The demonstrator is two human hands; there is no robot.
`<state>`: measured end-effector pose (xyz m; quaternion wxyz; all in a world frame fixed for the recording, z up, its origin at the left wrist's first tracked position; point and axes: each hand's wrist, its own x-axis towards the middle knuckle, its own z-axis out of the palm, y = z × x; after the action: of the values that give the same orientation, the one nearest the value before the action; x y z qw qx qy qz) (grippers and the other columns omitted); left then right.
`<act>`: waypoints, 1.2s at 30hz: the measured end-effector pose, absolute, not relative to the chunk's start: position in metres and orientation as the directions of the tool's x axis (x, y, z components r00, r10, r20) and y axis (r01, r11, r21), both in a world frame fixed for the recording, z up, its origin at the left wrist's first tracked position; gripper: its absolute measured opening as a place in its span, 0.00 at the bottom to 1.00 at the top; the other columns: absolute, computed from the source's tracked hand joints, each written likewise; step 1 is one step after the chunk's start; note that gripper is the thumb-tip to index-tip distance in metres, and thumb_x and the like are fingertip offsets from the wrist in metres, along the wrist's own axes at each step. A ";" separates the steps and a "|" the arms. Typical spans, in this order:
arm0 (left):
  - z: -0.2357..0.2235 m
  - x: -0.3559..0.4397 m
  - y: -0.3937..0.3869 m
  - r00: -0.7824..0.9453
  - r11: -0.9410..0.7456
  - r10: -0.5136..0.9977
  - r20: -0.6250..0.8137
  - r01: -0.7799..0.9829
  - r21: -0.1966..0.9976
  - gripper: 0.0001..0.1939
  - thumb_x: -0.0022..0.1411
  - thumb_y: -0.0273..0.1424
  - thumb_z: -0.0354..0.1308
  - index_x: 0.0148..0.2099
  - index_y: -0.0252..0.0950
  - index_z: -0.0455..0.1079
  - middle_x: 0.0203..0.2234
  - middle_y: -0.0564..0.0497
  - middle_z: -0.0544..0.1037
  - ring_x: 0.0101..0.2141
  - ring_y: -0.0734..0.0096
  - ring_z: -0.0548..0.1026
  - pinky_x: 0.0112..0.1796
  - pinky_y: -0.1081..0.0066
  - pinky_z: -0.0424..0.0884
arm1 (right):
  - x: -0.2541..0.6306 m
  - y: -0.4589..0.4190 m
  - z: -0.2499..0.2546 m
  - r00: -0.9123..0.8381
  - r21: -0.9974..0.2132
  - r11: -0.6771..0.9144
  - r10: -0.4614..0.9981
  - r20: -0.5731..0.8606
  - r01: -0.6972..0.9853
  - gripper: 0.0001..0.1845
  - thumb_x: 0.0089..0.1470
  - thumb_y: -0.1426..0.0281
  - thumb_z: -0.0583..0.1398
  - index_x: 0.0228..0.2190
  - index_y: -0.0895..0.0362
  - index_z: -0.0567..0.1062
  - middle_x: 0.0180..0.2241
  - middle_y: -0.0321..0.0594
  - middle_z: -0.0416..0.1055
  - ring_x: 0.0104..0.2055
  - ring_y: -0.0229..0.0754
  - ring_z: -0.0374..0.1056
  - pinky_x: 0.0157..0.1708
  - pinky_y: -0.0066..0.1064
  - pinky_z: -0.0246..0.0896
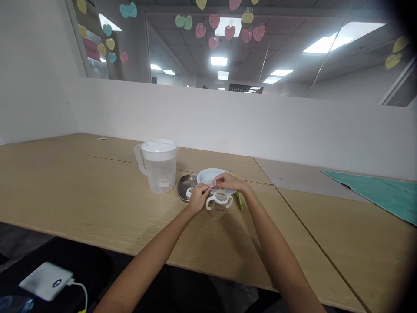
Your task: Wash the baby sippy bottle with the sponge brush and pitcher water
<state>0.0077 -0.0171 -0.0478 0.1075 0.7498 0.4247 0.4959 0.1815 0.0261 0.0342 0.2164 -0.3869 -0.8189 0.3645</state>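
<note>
My left hand (199, 198) and my right hand (228, 181) meet above a white bowl (208, 172). Between their fingertips they hold a small round whitish ring-shaped piece (212, 183); its exact kind is too small to make out. Just below stands a clear baby bottle (217, 209) with two white handles, upright and without a cap on its neck. Left of my left hand lies a round metal tray (181, 190), bearing a white ring-like part (189, 192) and partly hidden by that hand. A green-handled tool (240, 201) lies beside the bowl, under my right forearm.
A large clear pitcher (160, 171) with a white lid stands left of the tray. At the far right a teal cloth (374, 190) covers part of the wooden table (97, 191). A white power bank (46, 280) with a cable rests below the table's front edge.
</note>
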 end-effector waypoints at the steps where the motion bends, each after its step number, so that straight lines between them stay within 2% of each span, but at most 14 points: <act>1: -0.048 0.007 -0.016 0.141 -0.608 0.751 0.645 0.528 0.593 0.18 0.64 0.38 0.45 0.36 0.35 0.74 0.33 0.47 0.76 0.37 0.67 0.70 0.41 0.68 0.64 | 0.175 0.023 0.034 -0.636 -0.744 0.484 0.765 0.105 0.460 0.13 0.41 0.69 0.62 0.32 0.61 0.77 0.29 0.37 0.74 0.32 0.37 0.67 0.33 0.25 0.61; 3: -0.049 0.006 -0.016 0.130 -0.597 0.763 0.633 0.516 0.614 0.19 0.64 0.39 0.45 0.36 0.35 0.74 0.34 0.47 0.76 0.36 0.67 0.70 0.41 0.68 0.65 | 0.167 0.020 0.034 -0.676 -0.748 0.528 0.722 0.147 0.401 0.14 0.41 0.66 0.63 0.31 0.61 0.77 0.31 0.37 0.74 0.35 0.40 0.67 0.37 0.28 0.61; 7: -0.049 0.007 -0.017 0.137 -0.619 0.748 0.649 0.497 0.608 0.19 0.64 0.39 0.45 0.35 0.34 0.74 0.35 0.47 0.77 0.37 0.65 0.72 0.41 0.67 0.66 | 0.164 0.021 0.030 -0.755 -0.823 0.495 0.643 0.131 0.279 0.17 0.40 0.62 0.63 0.34 0.59 0.77 0.36 0.39 0.74 0.40 0.42 0.67 0.41 0.30 0.61; 11: -0.044 0.003 -0.021 0.151 -0.635 0.707 0.690 0.565 0.527 0.17 0.64 0.38 0.45 0.48 0.37 0.69 0.46 0.46 0.74 0.46 0.64 0.70 0.48 0.65 0.64 | 0.172 0.027 0.029 -0.660 -0.822 0.488 0.726 0.195 0.294 0.19 0.44 0.61 0.60 0.37 0.59 0.77 0.38 0.39 0.74 0.42 0.42 0.67 0.42 0.30 0.60; 12: -0.042 -0.001 -0.022 0.144 -0.636 0.691 0.708 0.588 0.501 0.18 0.64 0.37 0.45 0.52 0.37 0.66 0.49 0.46 0.72 0.49 0.64 0.69 0.50 0.65 0.63 | 0.174 0.029 0.029 -0.617 -0.792 0.501 0.758 0.209 0.347 0.18 0.47 0.61 0.59 0.37 0.59 0.76 0.39 0.39 0.73 0.42 0.43 0.67 0.42 0.30 0.60; 14: -0.037 -0.010 -0.023 0.086 -0.619 0.656 0.750 0.629 0.470 0.20 0.64 0.36 0.45 0.56 0.37 0.62 0.51 0.46 0.70 0.51 0.66 0.67 0.51 0.65 0.62 | 0.179 0.032 0.029 -0.517 -0.643 0.504 0.834 0.191 0.577 0.16 0.50 0.64 0.56 0.36 0.59 0.77 0.38 0.38 0.74 0.42 0.43 0.67 0.42 0.30 0.59; 17: -0.033 -0.026 -0.022 -0.058 -0.540 0.621 0.782 0.691 0.480 0.17 0.65 0.35 0.44 0.51 0.36 0.65 0.45 0.46 0.73 0.46 0.66 0.70 0.48 0.66 0.64 | 0.180 0.033 0.024 -0.353 -0.338 0.375 0.927 0.128 0.863 0.10 0.47 0.73 0.56 0.29 0.59 0.78 0.33 0.43 0.74 0.41 0.45 0.67 0.43 0.32 0.56; 19: -0.033 -0.033 -0.021 -0.103 -0.472 0.625 0.774 0.740 0.479 0.15 0.65 0.34 0.43 0.48 0.36 0.67 0.41 0.47 0.75 0.42 0.66 0.71 0.45 0.66 0.66 | 0.177 0.033 0.018 -0.296 -0.280 0.315 0.949 0.108 0.907 0.09 0.43 0.77 0.57 0.25 0.61 0.78 0.31 0.48 0.74 0.40 0.47 0.68 0.42 0.33 0.55; 21: -0.034 -0.036 -0.020 -0.095 -0.405 0.652 0.752 0.795 0.452 0.15 0.65 0.34 0.43 0.45 0.36 0.68 0.38 0.47 0.75 0.39 0.65 0.72 0.42 0.66 0.66 | 0.173 0.032 0.011 -0.312 -0.301 0.326 0.945 0.094 0.896 0.07 0.41 0.77 0.58 0.23 0.61 0.77 0.29 0.49 0.74 0.37 0.46 0.68 0.39 0.32 0.56; 24: -0.038 -0.035 -0.018 -0.061 -0.303 0.699 0.713 0.877 0.372 0.16 0.65 0.33 0.42 0.41 0.35 0.70 0.35 0.45 0.76 0.38 0.63 0.72 0.41 0.66 0.65 | 0.168 0.033 0.006 -0.381 -0.363 0.390 0.919 0.099 0.846 0.06 0.41 0.75 0.59 0.23 0.60 0.77 0.26 0.43 0.73 0.31 0.41 0.67 0.33 0.28 0.57; 27: -0.040 -0.035 -0.016 -0.064 -0.221 0.732 0.678 0.919 0.326 0.17 0.65 0.31 0.40 0.38 0.33 0.70 0.33 0.44 0.75 0.38 0.62 0.71 0.40 0.65 0.65 | 0.167 0.038 0.009 -0.419 -0.440 0.445 0.894 0.161 0.780 0.10 0.46 0.71 0.56 0.27 0.60 0.77 0.26 0.39 0.73 0.29 0.37 0.65 0.30 0.25 0.57; 30: -0.041 -0.036 -0.015 -0.080 -0.188 0.760 0.645 0.924 0.335 0.15 0.62 0.28 0.42 0.37 0.33 0.70 0.33 0.45 0.75 0.38 0.63 0.71 0.41 0.66 0.64 | 0.169 0.041 0.023 -0.387 -0.525 0.469 0.883 0.266 0.710 0.16 0.53 0.67 0.51 0.35 0.60 0.75 0.29 0.39 0.72 0.29 0.35 0.65 0.27 0.23 0.58; 34: -0.039 -0.036 -0.016 -0.086 -0.128 0.814 0.575 0.938 0.321 0.13 0.60 0.27 0.44 0.38 0.34 0.71 0.35 0.45 0.74 0.40 0.63 0.70 0.42 0.67 0.63 | 0.177 0.023 0.056 -0.276 -0.754 0.507 0.861 0.426 0.417 0.17 0.51 0.62 0.53 0.35 0.60 0.74 0.29 0.40 0.70 0.25 0.34 0.63 0.20 0.22 0.57; 36: -0.038 -0.035 -0.017 -0.087 -0.089 0.842 0.533 0.951 0.296 0.14 0.60 0.28 0.44 0.38 0.34 0.71 0.35 0.44 0.74 0.39 0.62 0.70 0.42 0.66 0.63 | 0.181 0.006 0.073 -0.354 -0.780 0.535 0.833 0.425 0.324 0.16 0.49 0.61 0.55 0.33 0.60 0.74 0.27 0.40 0.68 0.24 0.33 0.62 0.20 0.21 0.57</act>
<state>-0.0349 -0.0172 -0.0380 -0.0883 0.6698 0.6690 0.3097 0.1812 0.0062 0.0732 0.4249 -0.3775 -0.7662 0.2998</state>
